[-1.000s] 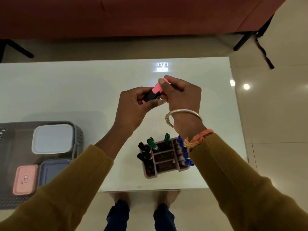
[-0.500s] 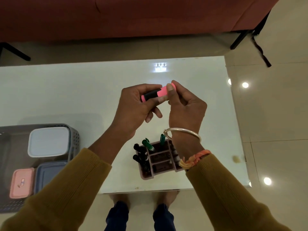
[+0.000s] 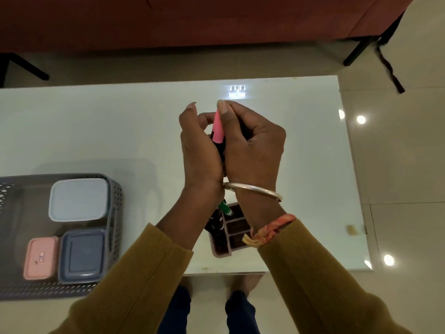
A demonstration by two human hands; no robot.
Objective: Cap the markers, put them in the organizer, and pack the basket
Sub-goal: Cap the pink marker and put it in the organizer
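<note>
Above the white surface (image 3: 96, 131), left hand (image 3: 199, 153) and right hand (image 3: 252, 145) both curl round the upright pink marker (image 3: 218, 129), cap looks seated; next: drop it into a free organizer (image 3: 220, 251) slot below the wrists.

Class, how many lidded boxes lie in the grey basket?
3: white box at the back, blue box nearer the person, pink box left of the blue. The basket runs off frame, so more may hide.
</note>
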